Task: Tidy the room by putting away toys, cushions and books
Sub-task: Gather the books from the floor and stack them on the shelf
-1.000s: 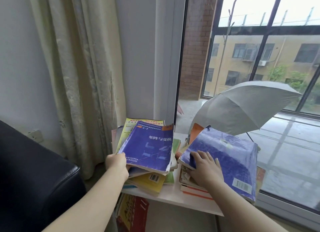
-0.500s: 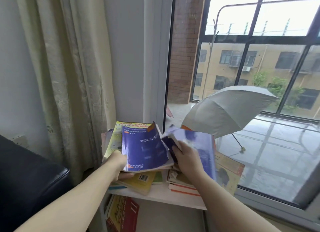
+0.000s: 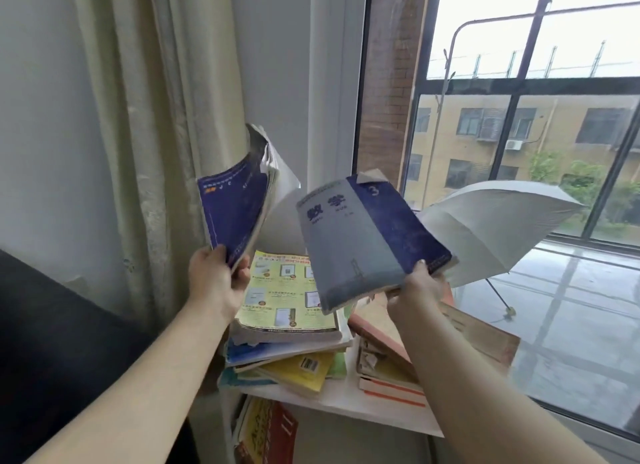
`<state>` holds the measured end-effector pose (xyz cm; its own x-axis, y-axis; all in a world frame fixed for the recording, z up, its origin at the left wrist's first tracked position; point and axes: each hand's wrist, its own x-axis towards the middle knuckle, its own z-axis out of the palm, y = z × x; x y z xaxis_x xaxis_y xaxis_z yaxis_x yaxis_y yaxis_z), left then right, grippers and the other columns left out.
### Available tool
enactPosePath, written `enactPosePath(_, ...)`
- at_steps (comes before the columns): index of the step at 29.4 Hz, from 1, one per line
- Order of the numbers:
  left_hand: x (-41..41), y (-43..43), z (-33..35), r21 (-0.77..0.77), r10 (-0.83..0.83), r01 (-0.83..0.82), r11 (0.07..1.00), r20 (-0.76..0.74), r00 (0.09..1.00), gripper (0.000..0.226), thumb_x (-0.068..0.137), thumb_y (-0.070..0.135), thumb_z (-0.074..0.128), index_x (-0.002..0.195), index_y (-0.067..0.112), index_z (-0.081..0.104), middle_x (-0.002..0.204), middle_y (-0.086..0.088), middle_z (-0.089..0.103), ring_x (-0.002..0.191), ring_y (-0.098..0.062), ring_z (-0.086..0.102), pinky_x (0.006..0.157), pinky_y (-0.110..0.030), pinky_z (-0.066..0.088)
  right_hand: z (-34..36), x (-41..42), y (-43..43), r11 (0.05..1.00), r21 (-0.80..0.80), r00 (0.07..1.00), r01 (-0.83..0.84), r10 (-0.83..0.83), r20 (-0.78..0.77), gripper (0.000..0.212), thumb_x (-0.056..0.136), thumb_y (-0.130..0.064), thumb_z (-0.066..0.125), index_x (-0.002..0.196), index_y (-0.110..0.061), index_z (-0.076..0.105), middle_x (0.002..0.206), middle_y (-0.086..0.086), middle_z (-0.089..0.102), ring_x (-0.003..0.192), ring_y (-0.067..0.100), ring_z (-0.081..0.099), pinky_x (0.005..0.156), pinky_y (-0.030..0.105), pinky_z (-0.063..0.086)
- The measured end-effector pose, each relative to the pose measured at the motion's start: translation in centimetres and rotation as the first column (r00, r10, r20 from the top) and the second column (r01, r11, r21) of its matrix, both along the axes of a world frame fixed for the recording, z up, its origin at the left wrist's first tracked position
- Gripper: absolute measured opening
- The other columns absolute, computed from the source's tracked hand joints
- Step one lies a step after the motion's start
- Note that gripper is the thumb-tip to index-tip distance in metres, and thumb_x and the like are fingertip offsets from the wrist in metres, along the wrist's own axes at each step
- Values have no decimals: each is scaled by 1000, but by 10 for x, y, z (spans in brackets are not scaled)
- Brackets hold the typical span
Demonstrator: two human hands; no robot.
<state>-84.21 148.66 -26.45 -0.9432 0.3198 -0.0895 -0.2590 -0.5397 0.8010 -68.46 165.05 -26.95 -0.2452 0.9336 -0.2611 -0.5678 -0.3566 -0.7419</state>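
My left hand [image 3: 216,283] grips the lower corner of a dark blue paperback [image 3: 232,214], raised and tilted upright, its pages fanning open. My right hand [image 3: 417,292] holds a grey-and-blue book [image 3: 367,241] by its lower right edge, lifted above the shelf with the cover facing me. Below them, a left pile topped by a yellow-covered book [image 3: 284,293] and a right pile of worn books [image 3: 388,366] lie on the white shelf [image 3: 343,399].
A beige curtain [image 3: 138,134] hangs at the left beside a black sofa arm [image 3: 52,342]. A red-and-yellow book [image 3: 266,432] stands on the lower shelf. Beyond the window glass [image 3: 571,325] an open grey umbrella [image 3: 495,228] sits on the balcony floor.
Both hands have lifted their books off the piles into the air. The left book swung upright; the right book turned cover-up. The yellow book beneath is now uncovered.
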Motion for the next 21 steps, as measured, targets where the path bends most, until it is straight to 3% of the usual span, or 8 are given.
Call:
enactPosePath(2, 2, 2, 1, -51, -46, 44, 998, -45, 998, 18, 97, 6, 28, 95, 9, 46, 63, -5, 42, 29, -4, 43, 30, -10, 28, -29, -2, -3, 949, -146, 951, -281, 295, 88, 33, 96, -2, 41, 127, -15, 45, 117, 17, 59, 102, 35, 62, 78, 43, 53)
enactPosePath(5, 7, 13, -14, -318, -104, 62, 946, -116, 988, 13, 99, 10, 33, 95, 10, 45, 68, -8, 48, 37, -11, 49, 33, -14, 35, -64, 1, -15, 775, -244, 638, -583, 623, 453, 15, 96, -9, 46, 105, -1, 55, 91, 16, 63, 75, 29, 63, 55, 36, 56)
enactPosePath(7, 7, 17, -41, -627, -190, 35, 778, -182, 965, 6, 98, 16, 43, 98, 12, 48, 83, -12, 60, 58, -20, 59, 47, -26, 49, -74, 2, -13, 781, -225, 597, -582, 599, 534, 25, 97, -23, 45, 91, -2, 57, 79, 14, 61, 65, 27, 59, 52, 31, 53)
enactPosePath(9, 5, 13, -70, -835, -295, 49, 548, -137, 946, 19, 92, 22, 57, 105, 10, 52, 94, -12, 63, 74, -24, 64, 65, -36, 55, -73, 5, -10, 829, -205, 678, -521, 548, 491, 36, 97, -35, 42, 90, -3, 57, 84, 16, 65, 70, 29, 63, 56, 33, 51)
enactPosePath(11, 5, 11, -90, -920, -332, 52, 389, -87, 939, 27, 89, 29, 61, 105, 10, 53, 95, -7, 63, 76, -18, 63, 67, -33, 56, -67, 11, -4, 865, -187, 730, -465, 494, 473, 39, 97, -42, 41, 91, -7, 56, 86, 17, 65, 72, 30, 63, 60, 35, 49)
enactPosePath(15, 6, 22, -78, -980, -455, -185, 80, -201, 868, 27, 92, 41, 51, 100, 15, 50, 94, -1, 60, 71, -12, 55, 61, -26, 46, -61, 15, 12, 871, -105, 685, -479, 446, 575, 27, 93, -35, 53, 96, -9, 58, 85, 15, 65, 70, 29, 62, 65, 35, 51)
enactPosePath(18, 6, 30, -70, -964, -532, -263, -36, -204, 822, 27, 93, 41, 47, 101, 15, 52, 92, 0, 57, 69, -10, 51, 50, -23, 33, -63, 12, 16, 852, -34, 649, -522, 423, 632, 28, 86, -20, 66, 107, -2, 61, 84, 16, 64, 69, 28, 61, 64, 34, 52)
enactPosePath(21, 5, 36, -74, -982, -565, -187, 13, -161, 809, 27, 96, 36, 45, 103, 11, 54, 101, -2, 61, 76, -12, 56, 51, -22, 35, -68, 4, 15, 828, 5, 585, -561, 392, 710, 31, 80, -9, 72, 105, -4, 55, 98, 15, 62, 80, 26, 61, 69, 37, 54)
